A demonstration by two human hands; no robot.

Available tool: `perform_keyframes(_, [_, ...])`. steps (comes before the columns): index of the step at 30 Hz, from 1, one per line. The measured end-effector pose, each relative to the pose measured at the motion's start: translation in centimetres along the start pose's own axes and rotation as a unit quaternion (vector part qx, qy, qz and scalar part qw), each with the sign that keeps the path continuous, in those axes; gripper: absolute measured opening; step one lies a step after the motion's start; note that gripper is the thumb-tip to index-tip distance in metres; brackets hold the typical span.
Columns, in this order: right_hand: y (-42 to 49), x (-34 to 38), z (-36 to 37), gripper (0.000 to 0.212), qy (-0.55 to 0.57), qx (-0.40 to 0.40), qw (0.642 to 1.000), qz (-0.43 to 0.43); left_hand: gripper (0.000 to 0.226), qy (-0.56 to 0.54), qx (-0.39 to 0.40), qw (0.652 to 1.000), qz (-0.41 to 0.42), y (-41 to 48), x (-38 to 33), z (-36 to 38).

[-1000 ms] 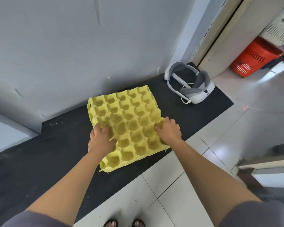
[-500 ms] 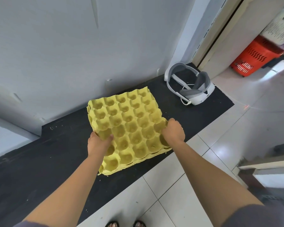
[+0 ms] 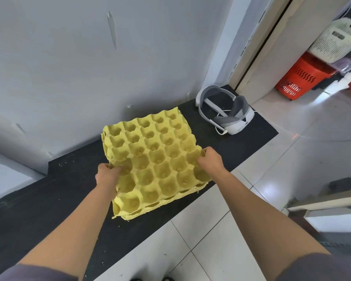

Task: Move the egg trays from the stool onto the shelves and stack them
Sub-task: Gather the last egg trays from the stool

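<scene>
Your left hand [image 3: 106, 175] grips the left edge of the yellow egg tray [image 3: 154, 157], fingers curled into the cups near its near-left corner. The tray lies between your hands, tilted a little over the black shelf [image 3: 39, 209], with its far edge close to the grey wall and its near-right corner reaching past the shelf's front edge over the white floor tiles [image 3: 211, 230]. Layered rims show along the tray's near edge, so more than one tray is stacked there; you cannot tell whether the bottom one touches the shelf. Your right hand [image 3: 211, 161] clasps the tray's right edge, fingers hooked over the rim. To the right of the tray and beyond it, apart from it, a white and grey headset [image 3: 225, 114] sits on the shelf. Far right of the tray, a red basket [image 3: 300, 78] stands on the floor.
</scene>
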State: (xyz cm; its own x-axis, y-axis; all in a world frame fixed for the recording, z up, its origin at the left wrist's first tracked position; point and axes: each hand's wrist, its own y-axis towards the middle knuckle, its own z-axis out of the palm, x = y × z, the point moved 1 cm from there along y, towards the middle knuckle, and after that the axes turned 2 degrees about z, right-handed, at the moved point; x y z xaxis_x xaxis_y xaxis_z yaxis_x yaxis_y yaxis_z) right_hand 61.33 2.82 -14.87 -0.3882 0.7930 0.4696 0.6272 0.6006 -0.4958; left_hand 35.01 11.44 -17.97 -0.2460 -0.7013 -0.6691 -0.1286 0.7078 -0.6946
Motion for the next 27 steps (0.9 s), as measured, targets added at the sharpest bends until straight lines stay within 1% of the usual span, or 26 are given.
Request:
perform_keyframes(4, [0.1,-1.2,2.1,0.046,0.018,0.050,0.998,0.032,0.049,0.011,0.007,1.000,0.013,0.3,1.2,0.2])
perform_keyframes(8, [-0.1,-1.6,2.7,0.045,-0.003,0.019,0.999,0.025,0.045,0.039,-0.018,0.998,0.056,0.2,1.9,0.4])
perform_keyframes(11, [0.1,-1.2,1.9,0.047,0.000,0.025,0.999,0.025,0.043,0.045,-0.035,0.996,0.071,-0.3,1.0,0.6])
perform_keyframes(13, [0.2,-0.7,1.0,0.046,0.013,0.041,0.998,0.035,0.046,0.045,-0.025,0.996,0.071,-0.6,-0.1,0.6])
perform_keyframes(17, [0.2,0.2,-0.6,0.047,0.033,0.068,0.996,0.056,0.061,0.033,0.021,0.998,0.041,-1.2,-1.5,0.6])
perform_keyframes(19, [0.0,0.5,-1.3,0.051,0.051,0.079,0.993,0.070,0.063,0.033,0.031,0.998,0.032,-1.4,-1.7,0.5])
perform_keyframes(22, [-0.9,0.6,-3.0,0.057,0.099,0.116,0.983,0.098,0.063,0.022,0.042,0.998,0.032,-2.0,-2.5,0.1])
perform_keyframes(24, [-1.5,0.6,-4.1,0.051,0.133,0.140,0.975,0.110,0.065,0.018,0.049,0.998,0.046,-2.4,-3.2,-0.1])
perform_keyframes(27, [-2.1,0.9,-5.6,0.039,0.146,0.133,0.977,0.084,0.066,0.010,0.051,0.996,0.069,-3.5,-4.4,-0.5])
